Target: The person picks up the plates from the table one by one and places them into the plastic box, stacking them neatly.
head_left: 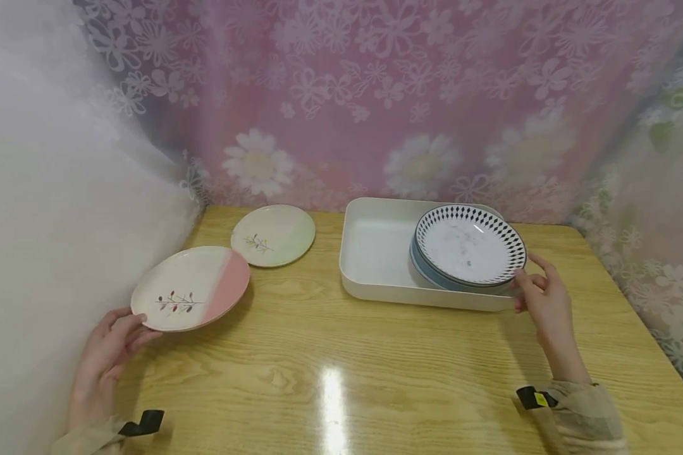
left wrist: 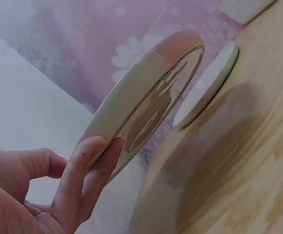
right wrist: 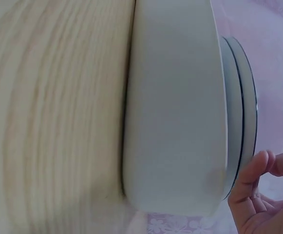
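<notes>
My left hand (head_left: 110,351) grips the near left rim of a cream and pink plate (head_left: 196,287) with a red and dark sprig, thumb on top and fingers beneath. In the left wrist view this plate (left wrist: 131,92) is tilted and held above the table. A cream and pale green plate (head_left: 273,237) lies on the table behind it. My right hand (head_left: 546,303) pinches the right rim of a white plate (head_left: 469,243) with a black diamond border. That plate sits over a blue dish (head_left: 432,273) in a white rectangular tray (head_left: 375,287).
The wooden table (head_left: 296,354) spreads out in front of the tray. A pink floral curtain (head_left: 330,114) hangs behind, a white surface (head_left: 51,158) stands at the left, and a floral cloth (head_left: 649,240) hangs at the right.
</notes>
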A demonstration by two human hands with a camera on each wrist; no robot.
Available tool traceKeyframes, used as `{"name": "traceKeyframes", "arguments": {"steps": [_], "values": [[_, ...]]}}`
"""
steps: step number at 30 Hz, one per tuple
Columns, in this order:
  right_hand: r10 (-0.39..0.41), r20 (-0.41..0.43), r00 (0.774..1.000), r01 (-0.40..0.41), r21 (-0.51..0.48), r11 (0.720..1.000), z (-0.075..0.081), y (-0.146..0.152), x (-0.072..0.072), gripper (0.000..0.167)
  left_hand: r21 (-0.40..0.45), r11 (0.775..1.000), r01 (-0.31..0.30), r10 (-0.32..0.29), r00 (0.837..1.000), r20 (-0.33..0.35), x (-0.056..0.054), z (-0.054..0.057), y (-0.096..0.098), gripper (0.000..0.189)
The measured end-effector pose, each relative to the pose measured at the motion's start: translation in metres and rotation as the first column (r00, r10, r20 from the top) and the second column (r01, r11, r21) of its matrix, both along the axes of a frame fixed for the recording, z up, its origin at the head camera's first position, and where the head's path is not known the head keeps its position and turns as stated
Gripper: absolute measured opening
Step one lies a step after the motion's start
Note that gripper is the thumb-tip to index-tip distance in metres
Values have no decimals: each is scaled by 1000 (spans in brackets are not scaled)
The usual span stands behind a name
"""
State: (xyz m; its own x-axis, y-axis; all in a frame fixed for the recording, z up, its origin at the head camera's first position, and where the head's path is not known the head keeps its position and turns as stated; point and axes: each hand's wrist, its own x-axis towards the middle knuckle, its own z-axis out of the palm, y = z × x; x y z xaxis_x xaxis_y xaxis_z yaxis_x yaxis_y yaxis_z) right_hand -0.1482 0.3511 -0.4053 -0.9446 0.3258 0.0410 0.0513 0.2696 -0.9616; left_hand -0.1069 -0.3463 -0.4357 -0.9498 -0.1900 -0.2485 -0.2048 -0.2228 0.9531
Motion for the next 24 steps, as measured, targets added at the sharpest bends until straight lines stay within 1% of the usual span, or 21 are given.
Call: {"name": "traceKeyframes", "arguments": {"steps": [3,6,10,15,18,20,22,24], "values": [[-36,-24,999,37,77,996,4,-2,0,56,7,1000,17,-16,999,-47,-3,5,6,20],[-49,-57,997,56,134,989,7,-7,1,46,3,999,37,-37,997,-69,-7,11,15,17],[-55,-100,993,69,146,987,10,-15,1,32,11,996,84,-83,991,-102,-15,21,30,13],[-32,-119,992,53,176,983,18,-31,4,30,26,989,145,-139,978,-154,-29,33,54,14],[8,-137,991,19,194,981,24,-44,7,32,7,985,174,-171,973,-158,-38,42,71,19],[49,-157,986,-18,190,982,27,-52,8,33,10,980,197,-193,969,-155,-43,47,85,20],[113,-177,978,-81,178,981,30,-60,9,34,13,975,220,-216,966,-144,-48,52,99,21],[202,-173,964,-174,165,971,32,-68,10,37,27,969,244,-239,962,-135,-51,55,114,21]]}}
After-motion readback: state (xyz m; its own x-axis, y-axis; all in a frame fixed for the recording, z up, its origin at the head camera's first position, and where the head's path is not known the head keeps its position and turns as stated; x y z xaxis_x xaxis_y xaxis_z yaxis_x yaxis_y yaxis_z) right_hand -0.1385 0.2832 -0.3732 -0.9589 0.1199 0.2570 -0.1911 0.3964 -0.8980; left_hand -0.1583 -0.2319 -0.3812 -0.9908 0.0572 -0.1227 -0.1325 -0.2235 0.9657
